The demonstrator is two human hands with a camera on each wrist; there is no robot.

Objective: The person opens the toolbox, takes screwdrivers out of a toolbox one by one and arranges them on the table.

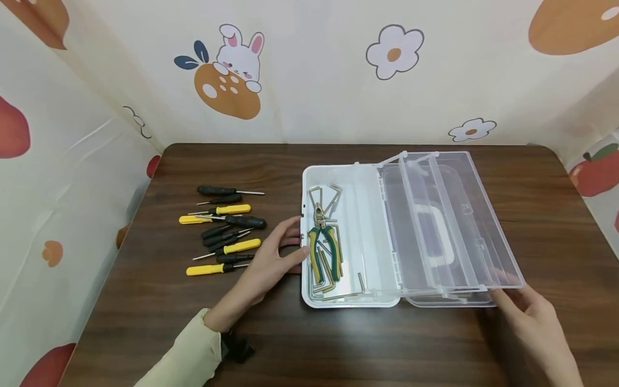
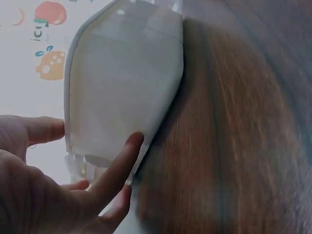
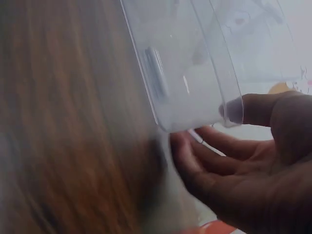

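A white plastic toolbox (image 1: pixel 350 305) lies open on the table. Inside are pliers (image 1: pixel 315 252) with green and yellow handles and several hex keys (image 1: pixel 331 269). My left hand (image 1: pixel 273 255) holds its left side, thumb at the rim and fingers against the outer wall, as the left wrist view (image 2: pixel 63 200) also shows. A clear divided tray (image 1: pixel 488 226), joined to the box by hinge arms, is swung out over the opened lid (image 1: pixel 452 303). At the tray's front right corner, my right hand (image 1: pixel 534 322) grips it, thumb on the wall and fingers underneath.
Several screwdrivers with black handles (image 1: pixel 245 221) and yellow handles (image 1: pixel 242 246) lie loosely grouped left of the toolbox on the brown wooden table (image 1: pixel 159 322). A patterned wall covering (image 1: pixel 314 97) rises behind the table's back edge.
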